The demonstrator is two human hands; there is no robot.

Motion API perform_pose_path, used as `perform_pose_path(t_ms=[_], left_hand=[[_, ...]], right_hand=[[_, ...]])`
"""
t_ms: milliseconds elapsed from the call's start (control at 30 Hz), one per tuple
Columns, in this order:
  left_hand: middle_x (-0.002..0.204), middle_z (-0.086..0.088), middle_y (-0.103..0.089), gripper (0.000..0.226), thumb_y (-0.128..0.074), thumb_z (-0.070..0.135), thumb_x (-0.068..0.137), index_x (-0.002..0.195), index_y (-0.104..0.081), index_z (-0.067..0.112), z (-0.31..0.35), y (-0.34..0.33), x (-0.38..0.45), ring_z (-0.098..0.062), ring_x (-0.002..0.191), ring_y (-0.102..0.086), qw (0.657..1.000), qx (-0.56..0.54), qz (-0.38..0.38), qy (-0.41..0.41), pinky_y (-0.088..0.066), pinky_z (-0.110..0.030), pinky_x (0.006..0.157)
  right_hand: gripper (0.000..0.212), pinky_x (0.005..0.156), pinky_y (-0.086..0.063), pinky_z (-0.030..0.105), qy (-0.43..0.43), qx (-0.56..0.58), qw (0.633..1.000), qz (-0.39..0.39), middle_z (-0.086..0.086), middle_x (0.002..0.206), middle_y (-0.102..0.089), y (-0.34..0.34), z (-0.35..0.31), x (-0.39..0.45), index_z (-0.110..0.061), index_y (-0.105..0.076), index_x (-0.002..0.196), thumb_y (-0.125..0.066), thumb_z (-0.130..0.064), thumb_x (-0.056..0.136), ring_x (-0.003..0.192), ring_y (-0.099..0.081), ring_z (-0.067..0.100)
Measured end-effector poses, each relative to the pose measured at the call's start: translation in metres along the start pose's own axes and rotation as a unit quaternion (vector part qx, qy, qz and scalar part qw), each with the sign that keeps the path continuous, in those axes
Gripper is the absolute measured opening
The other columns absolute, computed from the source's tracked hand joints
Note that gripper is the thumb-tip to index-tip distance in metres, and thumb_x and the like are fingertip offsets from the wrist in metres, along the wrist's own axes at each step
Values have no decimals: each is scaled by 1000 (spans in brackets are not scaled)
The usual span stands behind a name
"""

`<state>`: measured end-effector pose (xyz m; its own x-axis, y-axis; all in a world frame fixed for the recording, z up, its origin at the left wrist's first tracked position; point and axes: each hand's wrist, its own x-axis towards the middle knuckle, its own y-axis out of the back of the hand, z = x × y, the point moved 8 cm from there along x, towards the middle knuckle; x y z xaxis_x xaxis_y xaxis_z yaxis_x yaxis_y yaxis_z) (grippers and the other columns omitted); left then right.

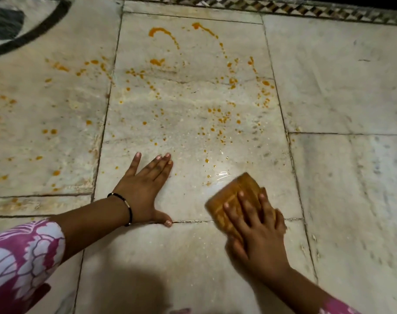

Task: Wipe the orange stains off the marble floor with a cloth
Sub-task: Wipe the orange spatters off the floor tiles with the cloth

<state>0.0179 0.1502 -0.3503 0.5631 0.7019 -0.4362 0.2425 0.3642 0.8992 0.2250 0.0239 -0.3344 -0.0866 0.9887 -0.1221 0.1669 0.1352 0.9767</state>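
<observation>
Orange stains (220, 118) speckle the pale marble floor (328, 87), with thick streaks (163, 34) at the far end of the middle slab and more drops on the left slab (54, 132). My right hand (258, 227) presses flat on a folded orange-brown cloth (233, 196) at the near right of the middle slab, fingers spread over it. The floor just beyond the cloth shines wet. My left hand (145, 189) lies palm down on the slab, fingers apart, holding nothing, with a black wrist band behind it.
A patterned tile border (283, 7) runs along the far edge. A dark curved band (34, 35) crosses the far left corner. Dark grout joints (106, 109) separate the slabs. My pink and white sleeve (18, 257) fills the near left.
</observation>
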Motion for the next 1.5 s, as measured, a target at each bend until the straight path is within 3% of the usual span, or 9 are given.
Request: perform_pose_path(t_ms=[133,333,433,600,800,1033,1200,1300,1500], left_hand=[[147,-2,37,134,-34,96,51,135,35,17,0,-2,0,-16,136,32,1000,-10,1,0,30,-50,105],[145,-3,39,135,-32,95,50,136,35,15,2,-3,1,-17,136,31,1000,-6,-9,-1,28,-49,106],[145,-4,39,136,-33,95,50,136,34,14,2,-2,2,-17,136,32,1000,-5,-13,0,28,-47,106],[146,-2,38,136,-39,93,52,137,33,16,1,-2,1,-17,137,32,1000,-26,-5,1,29,-46,106],[144,-2,42,136,-40,93,53,136,35,16,2,-3,1,-17,135,35,999,-27,-17,4,28,-45,106],[142,-2,44,134,-42,92,55,133,36,16,2,-2,1,-18,135,35,999,-38,-13,2,29,-43,105],[141,0,46,135,-39,90,53,137,36,15,2,-4,0,-16,125,46,999,-39,-19,7,30,-43,105],[143,-2,44,135,-42,90,55,137,35,14,3,-3,2,-17,128,43,999,-40,-24,7,30,-42,105],[143,-2,42,139,-43,93,51,133,36,12,-4,1,-6,-18,135,35,996,-77,26,35,26,-44,107]], right_hand=[[78,91,-32,50,230,-56,971,-33,-2,144,-39,-11,-8,-55,-45,-36,139,-56,-65,67,128,-36,35],[74,105,-15,53,-23,-81,996,19,6,149,-32,21,69,44,-37,-27,144,-36,-65,77,133,-27,39],[75,111,-4,60,73,-85,994,0,5,156,-24,9,10,84,-30,-22,148,-34,-59,81,143,-12,37],[70,109,-16,61,230,-42,971,-44,-2,153,-33,-3,-15,28,-36,-28,145,-43,-51,78,141,-27,28],[68,100,-23,59,-57,-41,997,14,1,152,-34,27,72,98,-37,-26,146,-33,-54,80,134,-32,36],[71,103,-21,58,175,-38,983,-27,-3,148,-41,-3,-45,67,-37,-32,143,-44,-54,75,128,-40,30],[69,90,-33,51,34,-48,998,3,0,147,-41,24,45,83,-38,-29,143,-37,-54,77,126,-42,36],[70,94,-29,59,-41,-43,998,-6,4,151,-36,24,31,144,-35,-29,145,-31,-57,78,130,-34,40],[71,102,-20,55,219,-42,974,-36,-4,148,-41,-1,-65,74,-35,-33,142,-42,-53,74,129,-33,29]])
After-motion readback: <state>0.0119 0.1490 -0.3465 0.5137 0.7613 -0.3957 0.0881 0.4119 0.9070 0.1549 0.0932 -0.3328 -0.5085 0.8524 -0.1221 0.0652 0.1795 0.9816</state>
